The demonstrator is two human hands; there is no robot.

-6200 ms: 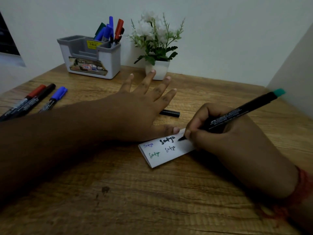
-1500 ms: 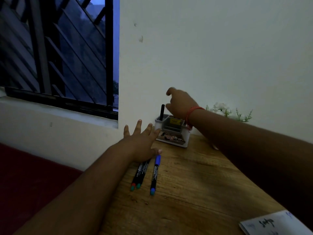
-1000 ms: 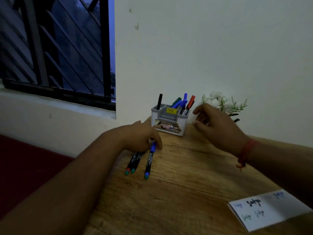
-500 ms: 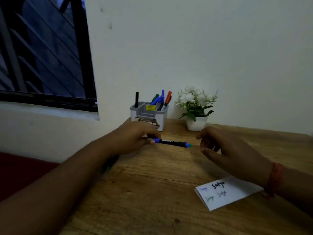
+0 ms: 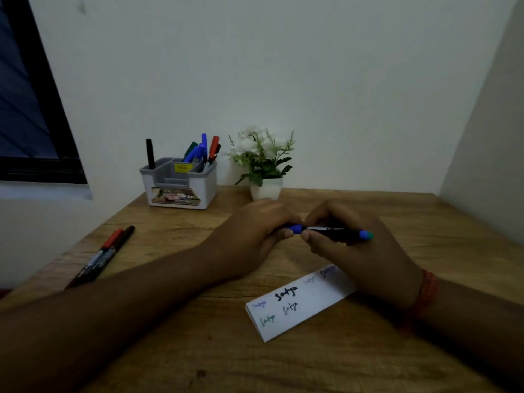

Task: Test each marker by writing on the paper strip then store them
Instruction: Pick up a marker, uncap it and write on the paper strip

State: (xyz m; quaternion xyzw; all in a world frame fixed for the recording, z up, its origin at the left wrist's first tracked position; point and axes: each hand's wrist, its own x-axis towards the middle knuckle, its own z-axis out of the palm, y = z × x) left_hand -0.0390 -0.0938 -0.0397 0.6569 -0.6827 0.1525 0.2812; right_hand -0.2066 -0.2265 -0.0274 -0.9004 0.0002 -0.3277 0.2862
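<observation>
Both hands are pinched shut on 1 marker (image 5: 329,231): left hand (image 5: 255,234) fingers on the blue cap end, right hand (image 5: 357,251) wrapped round the barrel. It lies sideways, left to right, above the paper strip (image 5: 300,303). Probably uncapping next, so the left pulls leftward along that line.

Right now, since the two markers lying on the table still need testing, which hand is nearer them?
Left. The left hand is just right of the two markers; the right hand is farther right, above the paper strip.
</observation>
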